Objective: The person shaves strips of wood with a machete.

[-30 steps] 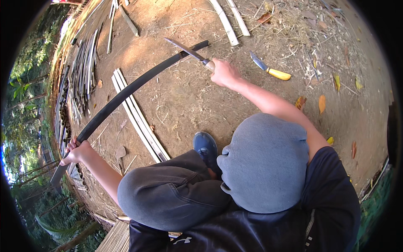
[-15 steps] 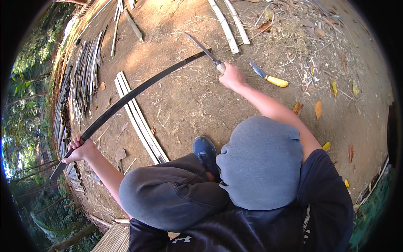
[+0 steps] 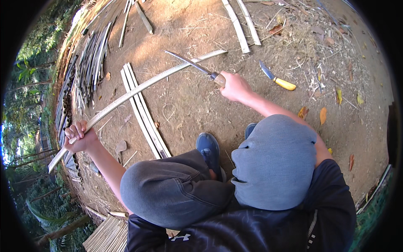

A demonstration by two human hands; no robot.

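With my left hand [image 3: 81, 138] I hold a long, thin, pale strip [image 3: 138, 89] close to its lower end, and the fingers are curled and clamped around it, so that a short piece comes out past my hand at the lower left. From there the strip goes in a slanting line, up and to the right, above the brown ground [image 3: 189, 105], and its far end is in front of me, near my other hand. My right hand [image 3: 235, 87] is closed firmly on the wooden handle [image 3: 219, 79] of a knife [image 3: 194, 66]; its dark blade points to the upper left and crosses the strip in the far part, but I cannot tell whether the edge touches it. Under the strip, on the ground, two narrow pale slats [image 3: 148, 119] lie side by side, and the strip passes across them. To the right of my right hand lies a second knife [image 3: 276, 79] with a yellow handle. Farther left there is a bundle of dark sticks [image 3: 93, 63], and between my knees I see my blue shoe [image 3: 207, 147].
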